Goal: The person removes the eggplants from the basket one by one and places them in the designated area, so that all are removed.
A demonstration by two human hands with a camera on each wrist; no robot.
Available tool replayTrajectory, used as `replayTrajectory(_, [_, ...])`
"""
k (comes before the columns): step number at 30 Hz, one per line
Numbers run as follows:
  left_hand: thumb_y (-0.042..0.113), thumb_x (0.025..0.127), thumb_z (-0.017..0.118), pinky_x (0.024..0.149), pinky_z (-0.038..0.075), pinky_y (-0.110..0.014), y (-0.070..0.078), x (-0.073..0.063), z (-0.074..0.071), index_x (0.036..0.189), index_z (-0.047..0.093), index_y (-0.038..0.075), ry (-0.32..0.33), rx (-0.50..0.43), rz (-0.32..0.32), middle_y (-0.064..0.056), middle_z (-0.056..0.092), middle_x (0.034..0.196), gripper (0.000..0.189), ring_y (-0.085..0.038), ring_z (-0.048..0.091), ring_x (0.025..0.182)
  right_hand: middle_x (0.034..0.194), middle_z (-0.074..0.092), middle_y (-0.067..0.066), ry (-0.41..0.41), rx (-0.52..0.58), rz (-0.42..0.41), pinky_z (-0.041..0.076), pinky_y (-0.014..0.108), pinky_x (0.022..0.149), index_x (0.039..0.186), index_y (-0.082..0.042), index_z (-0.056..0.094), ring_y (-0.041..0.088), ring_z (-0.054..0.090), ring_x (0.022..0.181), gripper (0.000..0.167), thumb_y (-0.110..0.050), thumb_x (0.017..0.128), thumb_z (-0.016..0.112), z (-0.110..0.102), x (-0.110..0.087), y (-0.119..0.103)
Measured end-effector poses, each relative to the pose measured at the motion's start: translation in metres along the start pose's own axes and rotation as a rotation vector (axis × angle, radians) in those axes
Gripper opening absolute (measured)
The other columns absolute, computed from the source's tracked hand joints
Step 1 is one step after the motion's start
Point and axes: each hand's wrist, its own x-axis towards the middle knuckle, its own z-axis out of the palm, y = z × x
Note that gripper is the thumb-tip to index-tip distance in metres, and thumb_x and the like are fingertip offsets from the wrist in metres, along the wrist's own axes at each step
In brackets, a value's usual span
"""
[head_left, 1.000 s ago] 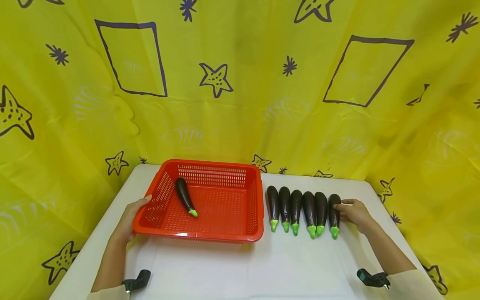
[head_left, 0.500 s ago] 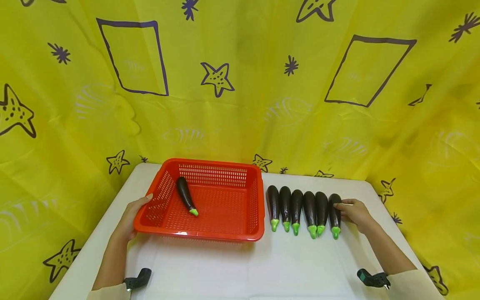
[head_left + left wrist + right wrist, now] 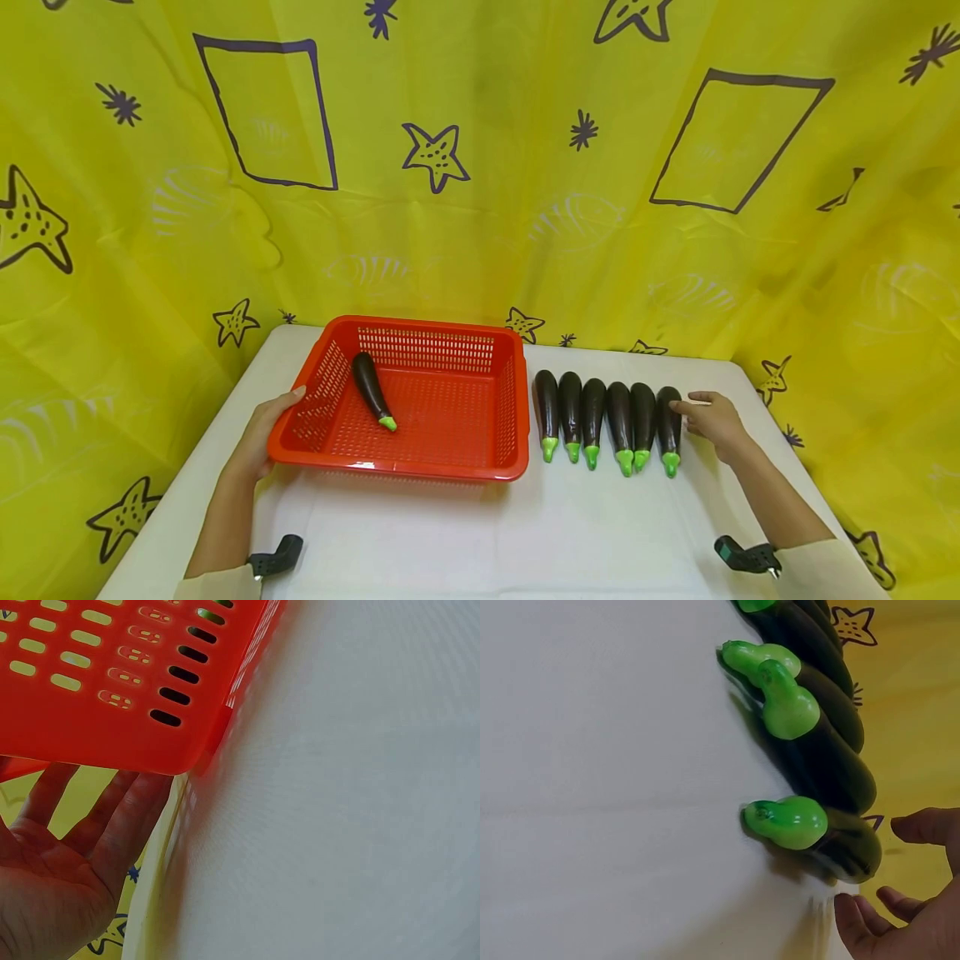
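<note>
On the left, a red plastic basket (image 3: 442,417) with slotted sides holds a single dark eggplant (image 3: 371,387) with a green stem end. My left hand (image 3: 258,433) grips the basket's left rim, thumb over the edge; in the left wrist view the fingers of the left hand (image 3: 82,847) go up behind the basket wall (image 3: 97,742). Several more eggplants (image 3: 592,421) lie in a row to the right of the basket. At the rightmost eggplant (image 3: 669,429) is my right hand (image 3: 716,423), thumb and fingers spread around its far end and apart from it in the right wrist view.
A white table (image 3: 480,542) carries everything, its far edge meeting a yellow curtain (image 3: 480,242) printed with stars and fish. The curtain also hangs along both sides. The eggplants' green stem ends point toward the person.
My right hand has loosened and drawn slightly right from the rightmost eggplant, its fingers wider apart. That eggplant, the basket and my left hand stay where they were.
</note>
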Motion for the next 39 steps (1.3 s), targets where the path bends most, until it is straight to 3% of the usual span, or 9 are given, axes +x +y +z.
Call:
replayTrajectory(3, [0.040,0.113,0.041,0.073,0.065,-0.035,0.000,0.000,0.000,0.144,0.040,-0.014,-0.006,-0.003,0.002,-0.003,0.071,0.106,0.061,-0.016,0.072,0.087,0.147,0.035,0.047,0.035,-0.007,-0.020,0.049,0.055,0.107,0.151,0.021,0.023,0.058,0.051,0.126,0.072,-0.024,0.107,0.058,0.001,-0.001,-0.006])
replayTrajectory(6, [0.040,0.113,0.042,0.073,0.065,-0.035,0.000,0.000,0.000,0.143,0.041,-0.014,-0.009,-0.008,0.003,-0.003,0.071,0.106,0.061,-0.016,0.073,0.086,0.149,0.035,0.045,0.072,0.009,-0.048,0.043,0.061,0.111,0.154,0.017,0.025,0.058,0.048,0.131,0.072,-0.023,0.107,0.060,0.004,-0.003,-0.012])
replayTrajectory(12, [0.040,0.113,0.042,0.073,0.065,-0.035,0.001,0.000,0.000,0.143,0.041,-0.013,-0.010,-0.014,0.003,-0.003,0.071,0.106,0.060,-0.017,0.073,0.086,0.154,0.034,0.041,0.060,0.043,-0.154,0.044,0.052,0.109,0.157,0.012,0.025,0.052,0.042,0.138,0.072,-0.018,0.105,0.065,0.011,-0.004,-0.025])
replayTrajectory(17, [0.039,0.113,0.042,0.073,0.065,-0.035,0.002,0.001,0.001,0.143,0.041,-0.012,-0.008,-0.015,0.001,-0.003,0.071,0.106,0.060,-0.016,0.073,0.086,0.153,0.035,0.040,0.019,0.083,-0.258,0.050,0.020,0.094,0.156,0.012,0.027,0.051,0.045,0.136,0.069,-0.011,0.104,0.066,0.018,-0.007,-0.036])
replayTrajectory(19, [0.039,0.113,0.042,0.073,0.065,-0.035,0.002,0.001,0.001,0.143,0.041,-0.012,-0.005,-0.015,-0.001,-0.003,0.071,0.106,0.060,-0.016,0.073,0.086,0.153,0.037,0.040,0.008,0.089,-0.287,0.051,0.022,0.096,0.155,0.012,0.028,0.052,0.047,0.135,0.069,-0.008,0.103,0.067,0.021,-0.009,-0.041])
replayTrajectory(24, [0.039,0.113,0.043,0.073,0.065,-0.034,0.003,0.001,0.001,0.143,0.042,-0.013,0.015,-0.022,-0.014,-0.002,0.070,0.104,0.060,-0.015,0.072,0.085,0.152,0.040,0.038,-0.036,0.095,-0.307,0.045,0.049,0.112,0.156,0.011,0.028,0.043,0.056,0.131,0.069,-0.006,0.102,0.068,0.029,-0.009,-0.050])
replayTrajectory(30, [0.040,0.113,0.044,0.075,0.064,-0.034,0.002,0.002,0.001,0.144,0.041,-0.012,0.012,-0.009,-0.022,-0.001,0.070,0.105,0.061,-0.015,0.072,0.087,0.149,0.045,0.036,-0.071,0.141,-0.331,0.049,0.017,0.093,0.157,0.009,0.030,0.000,0.062,0.104,0.068,-0.008,0.103,0.068,0.037,-0.010,-0.063])
replayTrajectory(35, [0.041,0.112,0.043,0.076,0.064,-0.034,0.002,0.004,0.002,0.145,0.041,-0.012,0.002,-0.005,-0.015,-0.001,0.069,0.106,0.062,-0.015,0.071,0.089,0.147,0.045,0.038,-0.126,0.188,-0.372,0.052,0.016,0.090,0.156,0.010,0.032,0.003,0.065,0.102,0.065,-0.010,0.104,0.066,0.048,-0.009,-0.074])
replayTrajectory(39, [0.039,0.113,0.042,0.075,0.064,-0.034,0.002,0.002,0.000,0.145,0.041,-0.013,0.006,-0.009,-0.012,-0.001,0.069,0.106,0.061,-0.015,0.072,0.088,0.147,0.043,0.041,-0.210,0.260,-0.381,0.056,0.027,0.096,0.154,0.014,0.032,0.012,0.069,0.107,0.062,-0.004,0.104,0.065,0.062,-0.006,-0.083])
